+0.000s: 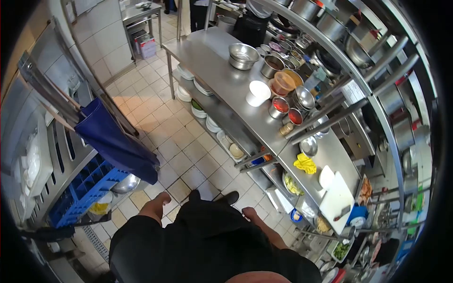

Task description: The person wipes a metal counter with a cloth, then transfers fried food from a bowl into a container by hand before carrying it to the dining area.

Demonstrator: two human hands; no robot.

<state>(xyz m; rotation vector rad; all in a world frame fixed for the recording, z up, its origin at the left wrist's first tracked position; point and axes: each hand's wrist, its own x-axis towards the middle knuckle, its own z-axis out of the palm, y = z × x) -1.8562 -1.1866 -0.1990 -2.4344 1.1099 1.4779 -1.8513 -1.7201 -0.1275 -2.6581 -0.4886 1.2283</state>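
My left hand (159,203) hangs low beside my body, its thumb standing apart from the fingers and no object visible in it. A blue cloth (111,137) draped over a rail is the nearest thing to it. On the other side, my right hand (249,213) hangs with its fingers curled in, and nothing shows in it. The lower shelf (207,113) of the steel table is closest to that hand; both hands are apart from everything around them. My dark shoes (230,197) stand on the tiled floor (181,137).
The steel table (203,52) holds metal bowls (243,55), a white container (258,93), red-filled pots (279,106), a yellow cloth (305,163) and a cutting board (337,203) with a knife. A blue crate (85,193) sits lower left. A person (255,23) stands beyond the table.
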